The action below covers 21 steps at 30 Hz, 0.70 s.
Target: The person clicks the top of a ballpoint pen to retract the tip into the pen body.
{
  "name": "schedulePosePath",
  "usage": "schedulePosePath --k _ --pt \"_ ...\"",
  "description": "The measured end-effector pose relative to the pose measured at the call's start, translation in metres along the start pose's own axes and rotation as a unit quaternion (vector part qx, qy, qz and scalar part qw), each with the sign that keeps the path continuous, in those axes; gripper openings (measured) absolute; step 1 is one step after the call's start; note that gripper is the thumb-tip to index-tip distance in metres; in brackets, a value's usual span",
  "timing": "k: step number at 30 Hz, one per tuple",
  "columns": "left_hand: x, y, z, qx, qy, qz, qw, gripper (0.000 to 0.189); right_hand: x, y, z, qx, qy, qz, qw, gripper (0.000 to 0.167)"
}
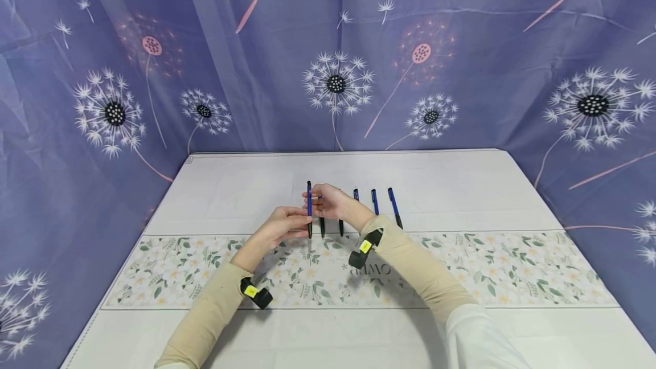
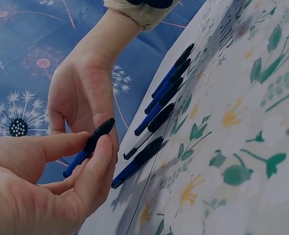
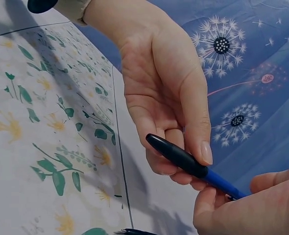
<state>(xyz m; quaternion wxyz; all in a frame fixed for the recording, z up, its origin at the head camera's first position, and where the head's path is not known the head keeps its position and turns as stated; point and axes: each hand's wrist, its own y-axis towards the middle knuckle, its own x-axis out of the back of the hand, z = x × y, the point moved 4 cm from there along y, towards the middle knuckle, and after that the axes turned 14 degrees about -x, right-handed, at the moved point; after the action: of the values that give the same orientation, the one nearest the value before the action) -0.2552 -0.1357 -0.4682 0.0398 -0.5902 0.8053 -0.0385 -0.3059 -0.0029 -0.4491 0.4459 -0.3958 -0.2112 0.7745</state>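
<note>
A blue pen with a black grip end stands nearly upright between my two hands above the table. My left hand pinches its lower, black part between thumb and fingers, which the right wrist view shows closely on the black grip. At the upper, blue part, my right hand holds the pen, with its fingertips partly behind the barrel. More blue-and-black pens lie side by side to the right, such as one pen at the row's end; the right hand and forearm cover parts of the others.
The white table carries a floral printed band across its middle. Purple-blue curtains with dandelion prints stand behind and at both sides. A black strap with a yellow tag is on the right wrist, and a similar strap on the left.
</note>
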Motion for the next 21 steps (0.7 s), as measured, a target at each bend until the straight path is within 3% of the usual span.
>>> schedulePosePath --k 8,21 --pt "0.0012 -0.0010 -0.0009 0.005 -0.001 -0.015 0.9999 0.042 -0.0002 0.0012 0.0014 0.002 0.004 0.008 1.0000 0.025" --pt "0.0067 -0.0017 -0.0001 -0.010 -0.004 -0.024 0.9996 0.043 0.0002 -0.0004 -0.0013 0.002 0.006 -0.001 1.0000 0.013"
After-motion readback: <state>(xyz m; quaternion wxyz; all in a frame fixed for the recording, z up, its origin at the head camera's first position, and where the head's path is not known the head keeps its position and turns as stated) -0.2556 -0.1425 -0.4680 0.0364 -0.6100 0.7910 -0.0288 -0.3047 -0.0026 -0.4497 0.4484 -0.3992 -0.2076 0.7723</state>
